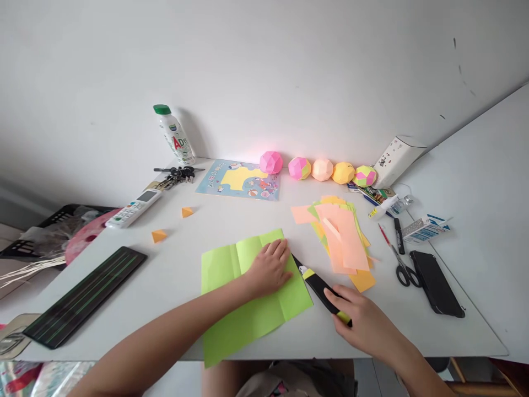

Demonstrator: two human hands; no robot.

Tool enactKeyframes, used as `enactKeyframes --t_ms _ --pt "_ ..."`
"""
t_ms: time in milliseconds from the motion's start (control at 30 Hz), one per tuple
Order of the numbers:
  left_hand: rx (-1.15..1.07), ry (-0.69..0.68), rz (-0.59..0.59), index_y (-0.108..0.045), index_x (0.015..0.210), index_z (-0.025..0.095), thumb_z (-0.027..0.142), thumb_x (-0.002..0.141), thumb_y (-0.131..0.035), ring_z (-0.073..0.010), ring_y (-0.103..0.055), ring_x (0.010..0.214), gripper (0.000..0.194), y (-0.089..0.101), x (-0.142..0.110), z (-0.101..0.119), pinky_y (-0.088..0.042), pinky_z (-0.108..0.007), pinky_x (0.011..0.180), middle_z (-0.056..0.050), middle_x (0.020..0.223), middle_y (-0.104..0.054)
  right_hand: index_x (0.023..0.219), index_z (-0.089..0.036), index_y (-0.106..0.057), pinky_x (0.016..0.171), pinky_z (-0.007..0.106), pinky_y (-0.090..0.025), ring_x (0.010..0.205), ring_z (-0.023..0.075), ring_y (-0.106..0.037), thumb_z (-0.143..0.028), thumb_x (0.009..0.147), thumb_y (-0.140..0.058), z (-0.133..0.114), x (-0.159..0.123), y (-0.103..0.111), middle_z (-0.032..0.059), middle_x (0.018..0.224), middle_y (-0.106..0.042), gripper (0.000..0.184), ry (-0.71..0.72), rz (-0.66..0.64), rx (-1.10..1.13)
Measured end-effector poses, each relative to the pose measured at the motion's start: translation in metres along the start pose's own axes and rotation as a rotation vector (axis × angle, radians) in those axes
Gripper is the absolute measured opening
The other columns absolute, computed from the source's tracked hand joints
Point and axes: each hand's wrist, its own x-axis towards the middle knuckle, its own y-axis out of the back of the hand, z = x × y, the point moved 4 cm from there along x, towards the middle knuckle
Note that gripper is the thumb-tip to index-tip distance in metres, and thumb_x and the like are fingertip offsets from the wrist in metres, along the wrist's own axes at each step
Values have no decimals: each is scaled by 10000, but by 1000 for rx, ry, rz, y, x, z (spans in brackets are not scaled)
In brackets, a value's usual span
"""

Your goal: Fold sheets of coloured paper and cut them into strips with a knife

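A creased sheet of light green paper (231, 320) lies at the front of the table, its near corner hanging over the edge. My left hand (269, 267) rests palm down on the sheet's right part, fingers laid on the paper and holding nothing. In my right hand (361, 320) is a black and yellow utility knife (320, 289). Its dark blade is out, at the sheet's right edge; whether it touches the paper I cannot tell. To the right of the blade lies a loose pile of peach, orange and green paper strips (343, 234).
Several faceted paper balls (322, 170) line the wall beside a blue booklet (209, 184). Scissors (407, 273), a black phone (437, 284) and a marker (399, 236) lie right. Left are a remote (134, 209), a dark striped panel (86, 295), a bottle (176, 135) and small orange pieces (158, 236).
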Motion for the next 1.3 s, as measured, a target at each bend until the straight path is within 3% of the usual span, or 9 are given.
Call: enactKeyframes --t_ms 67,133,400,533,1033,1300 --pt "-10 -6 1 -520 1296 139 569 902 -402 -338 -328 1360 595 2 1 -7 -294 -474 1086 -160 1461 -400 1215 -131 -643 784 333 -590 1000 252 -667 -131 793 -469 0 -3 -1 162 1169 -653 456 -8 1 0" --pt "-19 -11 35 -538 1267 145 641 867 -422 -350 -261 1393 648 2 2 -14 -253 -498 1109 -164 1493 -345 1220 -131 -639 778 325 -591 1001 250 -668 -130 795 -467 1 -5 -2 161 1172 -653 458 -15 4 3" --pt "19 -18 66 -317 1434 11 735 860 -239 -313 -148 1435 927 -11 3 -20 -105 -432 1165 -205 1528 -232 1199 -124 -650 753 304 -593 987 232 -671 -108 782 -458 6 6 -1 159 1152 -659 459 -6 9 -17" --pt "26 -16 79 -316 1440 23 745 854 -230 -308 -140 1437 934 -10 3 -20 -91 -422 1167 -191 1531 -235 1190 -127 -652 691 294 -598 958 226 -673 -106 787 -445 6 18 0 154 1136 -663 454 -6 18 -23" --pt "7 -30 61 -296 1442 -6 735 866 -233 -332 -120 1435 940 -8 2 -19 -117 -448 1165 -218 1535 -183 1212 -117 -641 747 330 -599 1016 255 -666 -123 784 -453 13 39 -4 157 1162 -660 467 -4 -1 -54" --pt "-14 -39 101 -273 1456 18 732 867 -238 -323 -99 1440 927 -9 1 -20 -130 -462 1162 -208 1540 -179 1224 -185 -634 777 356 -594 1018 258 -660 -134 770 -488 14 54 -6 118 1147 -668 479 -15 32 3"
